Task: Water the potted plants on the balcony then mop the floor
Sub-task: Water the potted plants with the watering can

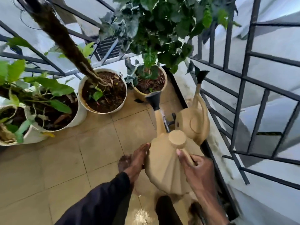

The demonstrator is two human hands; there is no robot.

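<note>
A beige watering can (pixel 164 166) with a black spout head (pixel 154 99) is held low over the tiled floor. My right hand (pixel 197 169) grips its handle. My left hand (pixel 138 159) lies with straight fingers against the can's left side. The spout points toward a beige pot (pixel 139 93) with a leafy green plant. A second beige watering can (pixel 193 122) stands on the floor by the railing, just beyond the held one. Left of them stand a white pot with a thick trunk (pixel 83 88) and two more white pots (pixel 79 114) (pixel 32 138) with leafy plants.
Dark metal railings (pixel 243 88) enclose the balcony on the right and at the back. A black kerb (pixel 212 159) runs along the right floor edge. The beige floor tiles (pixel 65 159) look wet and glossy near my feet (pixel 168 208).
</note>
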